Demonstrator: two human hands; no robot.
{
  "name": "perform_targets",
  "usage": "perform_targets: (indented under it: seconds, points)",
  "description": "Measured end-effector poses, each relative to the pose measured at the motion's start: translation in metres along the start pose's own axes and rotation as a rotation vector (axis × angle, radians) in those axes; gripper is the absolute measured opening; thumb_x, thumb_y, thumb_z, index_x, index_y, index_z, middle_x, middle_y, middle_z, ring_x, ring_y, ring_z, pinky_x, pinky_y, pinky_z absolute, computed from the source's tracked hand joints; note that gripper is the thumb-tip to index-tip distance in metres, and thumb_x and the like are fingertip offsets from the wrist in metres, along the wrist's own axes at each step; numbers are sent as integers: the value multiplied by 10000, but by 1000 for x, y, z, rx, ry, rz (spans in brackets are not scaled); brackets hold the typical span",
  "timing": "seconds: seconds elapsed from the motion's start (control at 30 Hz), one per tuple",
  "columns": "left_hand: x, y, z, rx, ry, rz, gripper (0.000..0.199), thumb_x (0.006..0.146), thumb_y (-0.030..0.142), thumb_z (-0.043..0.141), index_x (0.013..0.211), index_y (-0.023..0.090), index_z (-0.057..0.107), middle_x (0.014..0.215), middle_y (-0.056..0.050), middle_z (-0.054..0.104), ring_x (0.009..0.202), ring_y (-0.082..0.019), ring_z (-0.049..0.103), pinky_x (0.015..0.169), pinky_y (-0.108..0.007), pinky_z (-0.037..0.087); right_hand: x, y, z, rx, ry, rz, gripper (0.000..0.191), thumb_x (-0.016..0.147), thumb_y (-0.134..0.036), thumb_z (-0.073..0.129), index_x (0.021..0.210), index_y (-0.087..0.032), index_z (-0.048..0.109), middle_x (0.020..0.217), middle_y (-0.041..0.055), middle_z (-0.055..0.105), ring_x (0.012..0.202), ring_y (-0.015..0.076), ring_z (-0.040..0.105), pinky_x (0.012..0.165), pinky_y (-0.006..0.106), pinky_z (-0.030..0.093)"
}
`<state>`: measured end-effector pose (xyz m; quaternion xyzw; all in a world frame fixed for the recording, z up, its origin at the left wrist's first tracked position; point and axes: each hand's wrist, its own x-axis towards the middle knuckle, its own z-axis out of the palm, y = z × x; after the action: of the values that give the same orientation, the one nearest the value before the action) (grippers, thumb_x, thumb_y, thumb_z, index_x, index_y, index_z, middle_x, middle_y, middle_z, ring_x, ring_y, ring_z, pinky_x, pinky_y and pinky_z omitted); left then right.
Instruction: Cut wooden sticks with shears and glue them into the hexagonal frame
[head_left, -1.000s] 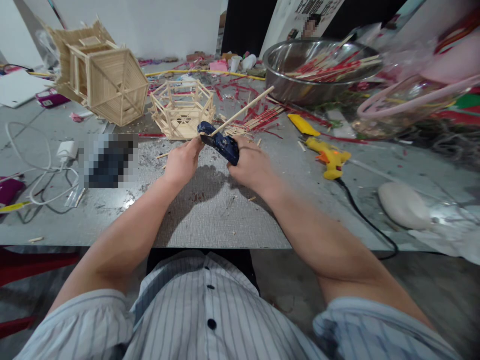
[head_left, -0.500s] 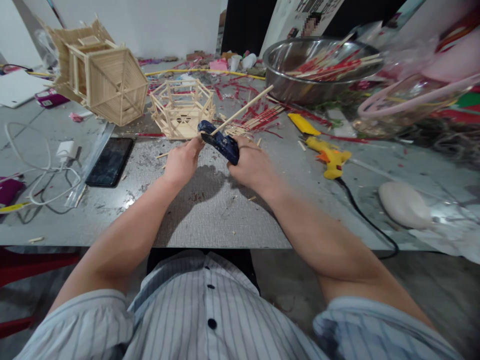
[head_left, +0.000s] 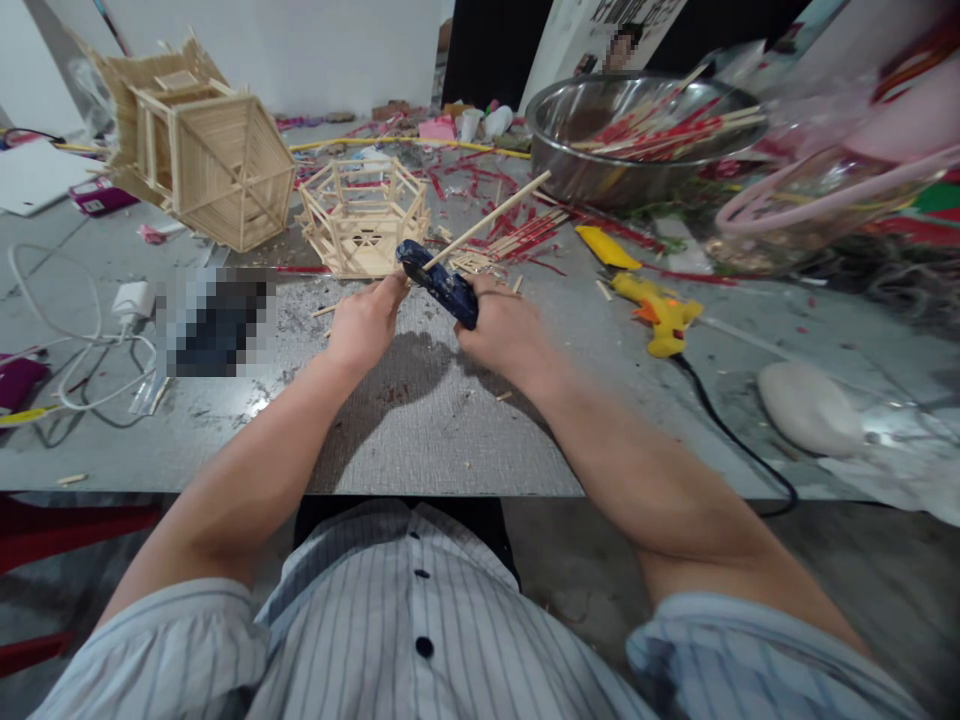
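Note:
My right hand (head_left: pixel 501 325) is closed around a dark blue hand tool (head_left: pixel 448 294) at the middle of the table. A thin wooden stick (head_left: pixel 495 218) slants up and to the right from the tool's far end. My left hand (head_left: pixel 365 322) has its fingers pressed together at that same end; what they pinch is hidden. Just beyond my hands stands an open six-sided frame of sticks (head_left: pixel 364 215). A larger six-sided stick model (head_left: pixel 232 175) lies tilted at the back left.
A steel bowl (head_left: pixel 645 150) of red-wrapped sticks stands at the back right. Nearer lies a yellow glue gun (head_left: pixel 660 318) with a black cable, beside a white mouse-shaped object (head_left: pixel 808 408). A white charger (head_left: pixel 133 301) and its cable lie at left.
The wooden stick's far end has shifted very slightly to the right. Both hands are in nearly the same place, and the phone area at left is now pixelated.

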<state>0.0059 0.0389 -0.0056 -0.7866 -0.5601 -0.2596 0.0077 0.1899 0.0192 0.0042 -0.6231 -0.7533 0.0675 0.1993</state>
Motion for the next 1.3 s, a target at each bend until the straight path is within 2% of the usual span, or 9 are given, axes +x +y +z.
perform_targets:
  seconds: [0.2,0.5,0.73,0.83,0.93,1.07,1.17,1.3]
  points:
    - [0,-3,3,-107,55,23,301,939,253,415,1135,215,641,942,-85,718,796,-167,638,695,-256,429,1,-1,-2,-66,-18,0,426,766,-220,514,1184,-147,542,1078,171,673,988,331,639,837,456,467]
    - [-1,0,0,14,25,29,292,947,225,422,1133,170,641,911,-105,722,786,-182,662,669,-282,425,3,-4,-7,-144,-41,33,374,769,-255,522,1126,-152,562,963,157,692,917,341,659,780,432,463]
    - [0,-8,9,-33,132,107,282,933,241,414,1067,183,655,838,-73,722,694,-157,646,608,-260,423,2,-6,-13,-192,-86,22,388,772,-271,472,1127,-127,535,951,170,703,886,324,672,735,390,452]
    - [0,-10,10,-77,140,119,282,923,240,417,1046,177,663,824,-80,721,699,-163,648,614,-264,431,2,-6,-12,-196,-77,17,378,779,-273,476,1120,-126,546,949,173,702,886,329,673,730,397,454]
    - [1,-11,11,-156,151,119,267,912,251,436,1009,167,670,797,-78,714,693,-161,638,621,-261,437,4,-5,-10,-193,-71,25,371,780,-281,504,1119,-144,563,937,156,700,892,329,670,741,414,463]
    - [3,-12,12,-341,114,86,228,897,221,457,951,149,667,721,-41,682,584,-110,569,579,-230,408,5,0,-6,-163,-72,20,398,773,-264,512,1145,-136,572,966,156,701,922,337,663,763,431,474]
    - [5,-12,12,-523,83,77,171,885,190,481,813,148,629,653,-12,644,541,-79,520,558,-208,387,7,4,-2,-121,-65,0,471,773,-262,515,1221,-123,552,1027,156,699,969,335,658,801,434,481]
    - [8,-8,10,-785,141,46,186,894,307,554,773,166,550,566,28,571,504,-63,482,529,-192,377,7,5,1,-54,-46,-12,500,765,-257,533,1254,-155,556,1079,135,695,1012,322,647,830,428,491]
